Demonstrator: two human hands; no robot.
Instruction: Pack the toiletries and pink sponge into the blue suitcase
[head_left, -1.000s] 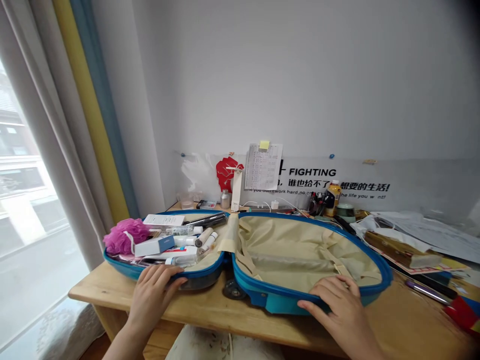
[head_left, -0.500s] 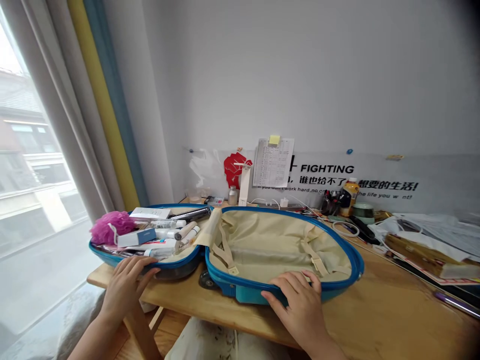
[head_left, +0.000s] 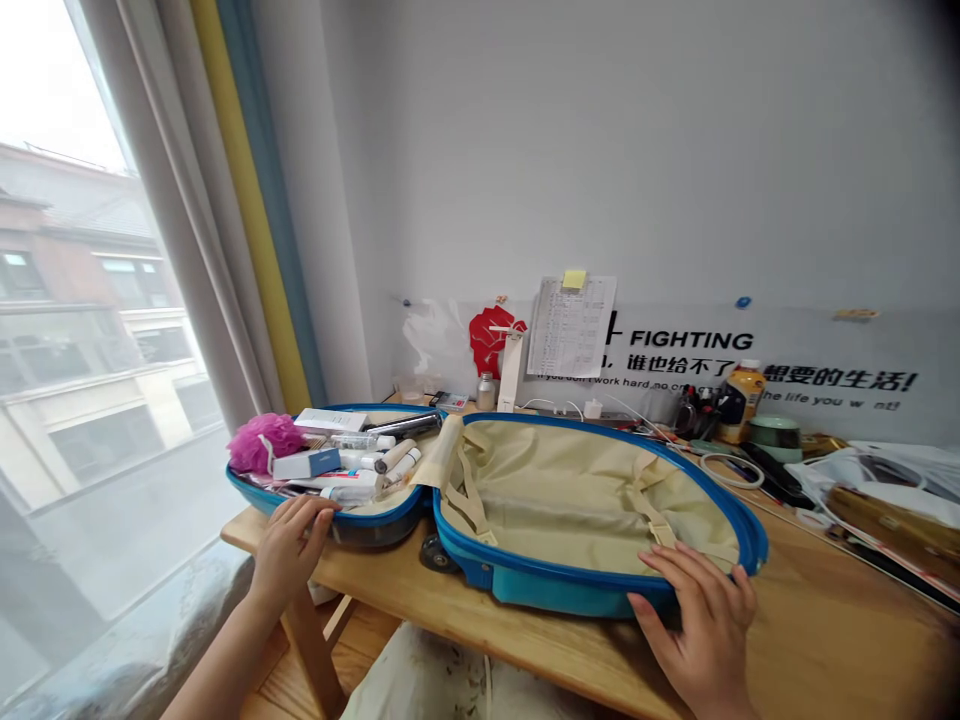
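A blue hard-shell suitcase (head_left: 555,590) lies open on a wooden table (head_left: 825,620). My left hand (head_left: 289,555) is curled on the front rim of its left shell (head_left: 375,530). That shell holds a pink bath puff (head_left: 262,443), a blue-and-white box (head_left: 306,463) and several white tubes and bottles (head_left: 352,485). My right hand (head_left: 697,625) grips the front rim of the right shell (head_left: 577,590), whose beige fabric lining (head_left: 570,500) has tan straps across it. A small black wheel (head_left: 437,552) shows between the shells.
Behind the suitcase stand a juice bottle (head_left: 739,402), a pale green cup (head_left: 774,435) and cables (head_left: 731,470). Papers and a magazine (head_left: 885,500) lie at the right. A curtained window (head_left: 90,300) is on the left; a table leg (head_left: 311,650) is below.
The whole scene has shifted right in the view as my head turned. My right hand now sits further right along the rim, and my left hand stays on the left shell.
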